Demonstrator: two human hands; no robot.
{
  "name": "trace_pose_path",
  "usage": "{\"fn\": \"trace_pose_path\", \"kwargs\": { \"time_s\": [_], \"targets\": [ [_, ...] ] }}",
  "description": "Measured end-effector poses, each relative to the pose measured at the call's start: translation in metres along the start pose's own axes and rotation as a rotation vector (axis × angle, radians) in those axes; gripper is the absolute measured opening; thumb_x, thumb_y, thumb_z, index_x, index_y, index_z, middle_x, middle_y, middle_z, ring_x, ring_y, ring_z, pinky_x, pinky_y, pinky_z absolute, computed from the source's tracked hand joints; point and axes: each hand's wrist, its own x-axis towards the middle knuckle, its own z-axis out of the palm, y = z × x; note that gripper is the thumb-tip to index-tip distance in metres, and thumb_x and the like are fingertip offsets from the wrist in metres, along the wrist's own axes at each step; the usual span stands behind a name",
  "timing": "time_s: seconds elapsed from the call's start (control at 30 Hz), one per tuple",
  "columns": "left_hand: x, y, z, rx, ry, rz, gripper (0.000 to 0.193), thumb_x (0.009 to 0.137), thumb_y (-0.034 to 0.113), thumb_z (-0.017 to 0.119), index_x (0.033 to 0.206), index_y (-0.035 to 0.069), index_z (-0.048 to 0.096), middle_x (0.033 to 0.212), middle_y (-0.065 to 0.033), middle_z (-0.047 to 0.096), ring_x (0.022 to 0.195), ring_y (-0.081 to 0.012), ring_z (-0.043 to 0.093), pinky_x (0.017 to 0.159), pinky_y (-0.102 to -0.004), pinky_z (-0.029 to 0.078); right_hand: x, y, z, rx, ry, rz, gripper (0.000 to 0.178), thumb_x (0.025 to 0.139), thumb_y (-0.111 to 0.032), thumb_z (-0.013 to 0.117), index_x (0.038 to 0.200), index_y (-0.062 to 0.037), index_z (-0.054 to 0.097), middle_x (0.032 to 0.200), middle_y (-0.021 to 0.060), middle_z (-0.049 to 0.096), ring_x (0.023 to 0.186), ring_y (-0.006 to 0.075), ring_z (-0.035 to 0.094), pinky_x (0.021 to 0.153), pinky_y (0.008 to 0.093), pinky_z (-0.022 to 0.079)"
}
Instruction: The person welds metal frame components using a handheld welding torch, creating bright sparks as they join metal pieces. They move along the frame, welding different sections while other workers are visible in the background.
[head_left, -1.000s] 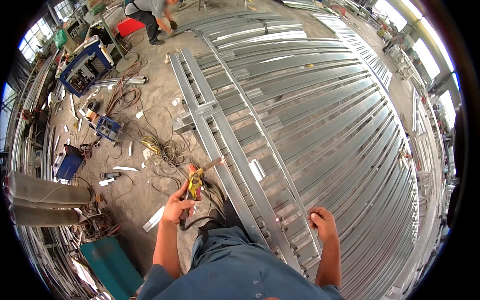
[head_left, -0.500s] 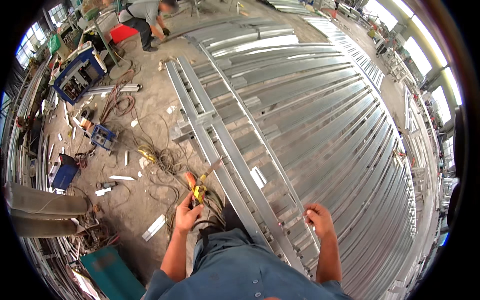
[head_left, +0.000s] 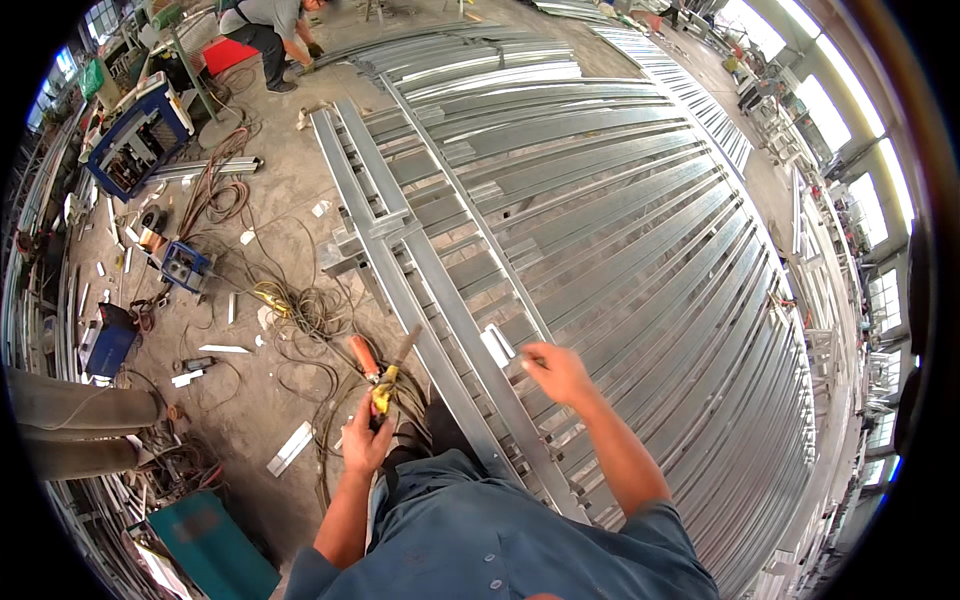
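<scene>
l hand (head_left: 364, 442) fingers wrapped on yel/orange hand tool (head_left: 381, 395); r hand (head_left: 556, 372) nr white pc (head_left: 497, 346), fingers curled, pinch unclear.

the bare, stained grey concrete floor (head_left: 275, 145) carries a loose tangle of dark and yellow cables (head_left: 300, 305), a flat white strip (head_left: 290, 449) and a blue box-shaped machine (head_left: 110, 340). on the parallel flat silver metal bars (head_left: 573, 130) lie two long silver metal rails (head_left: 395, 275) and a small white rectangular block (head_left: 497, 345).
</scene>
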Motion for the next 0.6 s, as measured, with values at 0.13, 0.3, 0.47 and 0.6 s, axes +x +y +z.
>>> {"fn": "trace_pose_path", "kwargs": {
  "time_s": [0.13,0.3,0.47,0.6],
  "targets": [
    [-0.019,0.016,-0.007,-0.032,0.063,0.025,0.061,0.084,0.011,0.075,0.142,0.001,0.056,0.086,-0.0128,0.069,0.07,-0.0193,0.066,0.069,-0.033,0.054,0.061,0.002,0.041,-0.318,0.042,-0.03,0.053,0.092,-0.044,0.074,0.133,-0.0127,0.062,0.123,0.0151,0.067,0.112,0.0363,0.067,0.093,0.0486,0.055],
    [-0.065,0.008,-0.008,0.021,0.02,0.015,0.064,0.084,0.01,0.076,0.144,0.003,0.057,0.093,-0.0166,0.073,0.075,-0.0264,0.072,0.072,-0.0351,0.056,0.085,-0.002,0.05,-0.425,-0.024,-0.055,0.057,0.087,-0.049,0.077,0.126,-0.0099,0.064,0.114,0.0186,0.067,0.107,0.0383,0.069,0.087,0.0499,0.057],
    [-0.079,0.006,-0.001,0.025,0.009,-0.012,0.064,0.083,0.009,0.076,0.144,0.002,0.057,0.1,-0.0206,0.074,0.085,-0.0336,0.076,0.075,-0.038,0.058,0.089,0.001,0.057,-0.391,0.074,-0.154,0.041,0.087,-0.04,0.077,0.111,-0.0078,0.068,0.108,0.0146,0.068,0.096,0.0386,0.071,0.082,0.0498,0.057],
    [-0.077,0.013,0.002,0.037,-0.001,0.006,0.065,0.083,0.008,0.076,0.144,0.002,0.056,0.097,-0.0209,0.074,0.085,-0.034,0.076,0.075,-0.038,0.058,0.079,-0.005,0.062,-0.376,0.119,-0.144,0.029,0.088,-0.029,0.073,0.107,-0.0068,0.069,0.108,0.0131,0.069,0.096,0.037,0.07,0.082,0.0493,0.057]
  ]
}}
